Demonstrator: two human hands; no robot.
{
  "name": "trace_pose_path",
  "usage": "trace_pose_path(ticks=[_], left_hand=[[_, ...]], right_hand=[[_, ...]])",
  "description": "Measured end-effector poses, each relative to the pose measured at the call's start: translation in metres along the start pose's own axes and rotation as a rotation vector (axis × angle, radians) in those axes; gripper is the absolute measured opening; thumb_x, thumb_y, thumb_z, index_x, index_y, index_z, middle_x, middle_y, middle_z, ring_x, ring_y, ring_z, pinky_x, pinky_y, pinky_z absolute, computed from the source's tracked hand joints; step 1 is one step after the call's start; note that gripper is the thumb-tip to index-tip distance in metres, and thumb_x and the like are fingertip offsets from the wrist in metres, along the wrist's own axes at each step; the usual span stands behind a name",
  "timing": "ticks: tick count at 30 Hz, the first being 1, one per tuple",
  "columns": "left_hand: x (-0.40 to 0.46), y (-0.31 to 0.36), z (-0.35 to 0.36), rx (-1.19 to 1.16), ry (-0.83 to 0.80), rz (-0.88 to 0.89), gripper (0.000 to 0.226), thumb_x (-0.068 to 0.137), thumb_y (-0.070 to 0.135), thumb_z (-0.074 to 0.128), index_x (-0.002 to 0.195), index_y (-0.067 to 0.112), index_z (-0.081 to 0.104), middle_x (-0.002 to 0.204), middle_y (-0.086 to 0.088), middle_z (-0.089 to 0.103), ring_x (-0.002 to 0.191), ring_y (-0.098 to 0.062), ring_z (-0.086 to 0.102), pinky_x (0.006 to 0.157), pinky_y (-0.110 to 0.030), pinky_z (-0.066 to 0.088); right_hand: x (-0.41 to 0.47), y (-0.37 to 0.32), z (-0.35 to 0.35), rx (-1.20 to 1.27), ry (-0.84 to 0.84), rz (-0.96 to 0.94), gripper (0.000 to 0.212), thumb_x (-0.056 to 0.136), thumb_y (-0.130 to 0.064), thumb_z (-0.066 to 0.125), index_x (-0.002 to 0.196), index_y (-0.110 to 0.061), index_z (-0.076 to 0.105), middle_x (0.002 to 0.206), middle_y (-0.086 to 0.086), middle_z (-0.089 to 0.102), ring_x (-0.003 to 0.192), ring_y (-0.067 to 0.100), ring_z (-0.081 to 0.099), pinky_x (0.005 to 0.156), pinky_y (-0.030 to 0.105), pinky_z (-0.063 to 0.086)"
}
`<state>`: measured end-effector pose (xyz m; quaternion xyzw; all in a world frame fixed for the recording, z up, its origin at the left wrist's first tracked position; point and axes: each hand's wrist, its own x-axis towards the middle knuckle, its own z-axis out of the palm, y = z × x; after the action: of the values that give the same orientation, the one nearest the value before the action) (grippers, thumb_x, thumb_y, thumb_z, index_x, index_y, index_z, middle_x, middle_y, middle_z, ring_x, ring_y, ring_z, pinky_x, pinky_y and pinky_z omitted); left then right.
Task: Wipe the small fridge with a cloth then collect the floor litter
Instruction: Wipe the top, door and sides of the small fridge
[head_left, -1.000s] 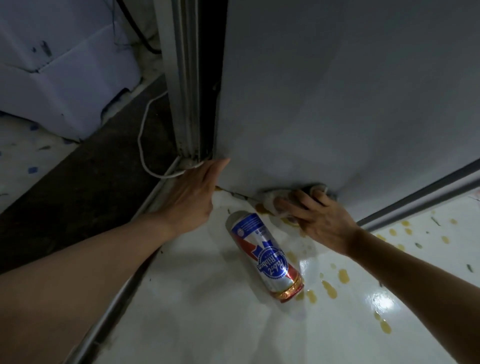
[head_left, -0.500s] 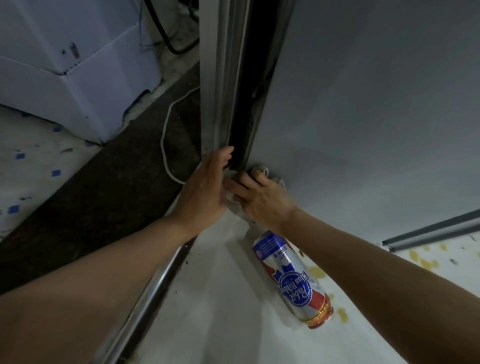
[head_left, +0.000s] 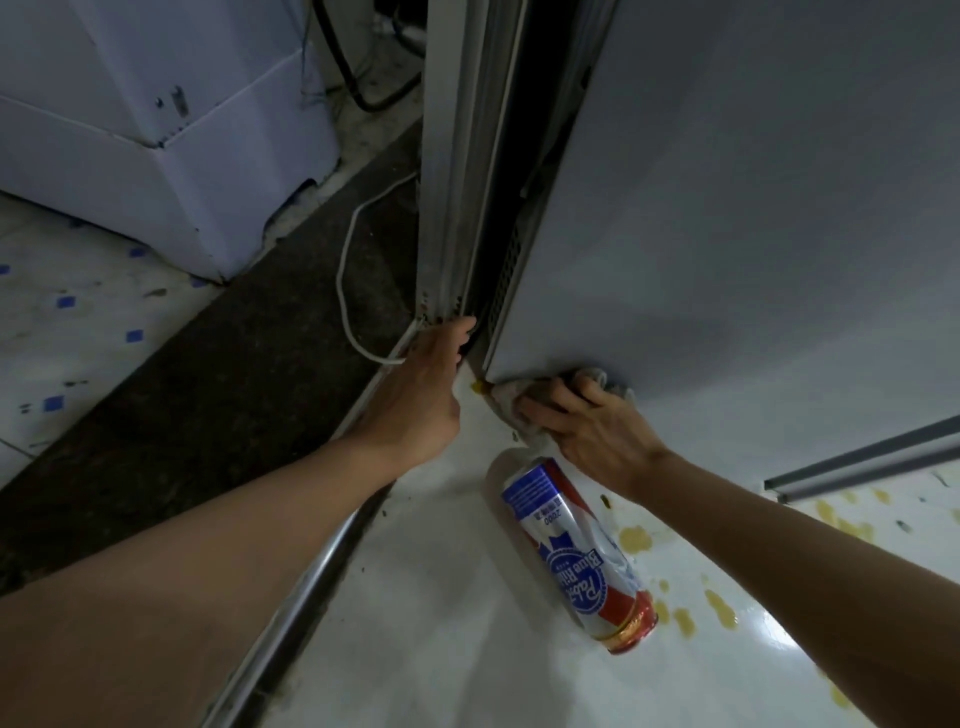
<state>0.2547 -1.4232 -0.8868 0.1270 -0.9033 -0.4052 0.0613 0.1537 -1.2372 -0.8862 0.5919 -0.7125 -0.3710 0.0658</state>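
Right fingers: the right hand (head_left: 597, 423) has its fingers (head_left: 545, 405) spread and curled down over the cloth (head_left: 506, 397), pressing it into the bottom edge of the fridge.
Left fingers: the left hand (head_left: 421, 389) holds nothing; its fingers lie straight and close together, tips reaching into the dark gap at the fridge's lower corner, beside the door frame (head_left: 457, 156).
Cloth: pale, bunched, mostly hidden under the right hand, showing at 9 o'clock and 1 o'clock of it, touching both the fridge wall and the floor.
Small fridge: the small fridge (head_left: 753, 208) is a plain grey-white side panel filling the upper right, its bottom corner between the two hands.
Can: a blue, white and red can (head_left: 576, 553) lies on its side on the floor at 6 o'clock from the right hand, just beside the wrist, not touched.
Floor: glossy white floor (head_left: 441, 597) with yellowish splashes (head_left: 636, 538) at 3 o'clock of the can.
Cable: a white cable (head_left: 345, 270) loops over the dark strip at 10 o'clock of the left hand.
White box: a white box (head_left: 156, 156) stands at the far upper left, well apart.
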Motion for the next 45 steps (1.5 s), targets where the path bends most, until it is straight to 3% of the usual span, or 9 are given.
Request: trace_pose_path(ticks=[4,6,10,15,18,21,28,35,45], left_hand=[[0.004,0.001,0.003,-0.05,0.007,-0.028,0.076,0.081,-0.013,0.048,0.145,0.018,0.022,0.149,-0.003,0.031,0.132,-0.012,0.036,0.101,-0.016,0.028],[0.006,0.0,0.003,-0.062,0.012,-0.035,0.074,0.082,-0.012,0.047,0.145,0.016,0.022,0.148,-0.004,0.033,0.133,-0.013,0.036,0.107,-0.022,0.03],[0.01,0.002,0.003,-0.061,0.003,-0.041,0.075,0.081,-0.012,0.048,0.146,0.016,0.021,0.147,-0.006,0.035,0.134,-0.016,0.036,0.112,-0.036,0.032],[0.015,0.017,0.006,-0.087,-0.067,-0.023,0.081,0.08,-0.014,0.05,0.146,0.019,0.017,0.149,-0.005,0.033,0.137,-0.016,0.033,0.112,-0.036,0.032],[0.014,0.028,0.008,-0.133,-0.059,0.002,0.079,0.08,-0.011,0.052,0.146,0.015,0.018,0.147,-0.005,0.036,0.135,-0.014,0.036,0.108,-0.024,0.032],[0.011,0.033,0.009,-0.146,-0.047,0.008,0.079,0.081,-0.007,0.054,0.147,0.018,0.018,0.147,-0.001,0.037,0.133,-0.011,0.037,0.101,-0.019,0.032],[0.007,0.043,0.021,-0.073,-0.047,-0.071,0.088,0.082,-0.013,0.045,0.149,0.026,0.004,0.152,0.0,0.027,0.136,-0.01,0.033,0.11,-0.032,0.034],[0.0,0.047,0.039,0.014,-0.018,-0.111,0.092,0.085,-0.009,0.048,0.149,0.025,-0.008,0.157,0.0,0.013,0.141,-0.014,0.024,0.11,-0.028,0.028],[-0.015,0.08,0.085,0.031,-0.017,-0.075,0.087,0.082,-0.007,0.054,0.15,0.017,0.004,0.152,-0.009,0.025,0.135,-0.021,0.034,0.106,-0.033,0.035]], right_hand=[[0.009,0.0,-0.011,0.012,-0.027,-0.007,0.048,0.086,-0.021,0.06,0.132,-0.029,0.049,0.155,-0.002,0.011,0.139,0.028,0.02,0.112,0.04,0.024],[0.028,-0.001,-0.022,-0.085,0.062,-0.035,0.041,0.091,-0.025,0.054,0.131,-0.029,0.048,0.155,-0.004,0.018,0.138,0.022,0.025,0.111,0.033,0.026],[0.055,-0.006,-0.031,-0.076,0.039,-0.057,0.041,0.093,-0.025,0.047,0.134,-0.02,0.047,0.155,0.004,0.011,0.139,0.029,0.016,0.11,0.039,0.022],[0.043,-0.004,-0.023,-0.106,0.023,-0.075,0.041,0.088,-0.026,0.054,0.129,-0.027,0.051,0.155,0.004,0.009,0.138,0.03,0.018,0.111,0.039,0.022],[0.039,-0.004,-0.021,-0.126,0.022,-0.088,0.039,0.087,-0.026,0.055,0.126,-0.028,0.054,0.155,0.002,0.01,0.137,0.03,0.02,0.109,0.038,0.024],[0.028,-0.002,-0.014,-0.095,0.003,-0.073,0.047,0.082,-0.024,0.062,0.127,-0.033,0.051,0.154,0.0,0.01,0.137,0.03,0.018,0.109,0.039,0.024],[-0.026,0.001,0.014,-0.08,-0.097,0.011,0.065,0.071,-0.016,0.075,0.129,-0.033,0.051,0.155,0.002,0.004,0.138,0.033,0.017,0.112,0.039,0.022],[-0.078,0.003,0.037,-0.11,-0.187,0.089,0.087,0.055,-0.006,0.083,0.129,-0.038,0.05,0.15,0.001,-0.005,0.133,0.031,0.021,0.109,0.039,0.027],[-0.14,0.006,0.083,-0.046,-0.329,0.148,0.068,0.085,-0.009,0.057,0.146,-0.024,0.03,0.155,0.0,-0.009,0.137,0.03,0.011,0.113,0.038,0.017]])
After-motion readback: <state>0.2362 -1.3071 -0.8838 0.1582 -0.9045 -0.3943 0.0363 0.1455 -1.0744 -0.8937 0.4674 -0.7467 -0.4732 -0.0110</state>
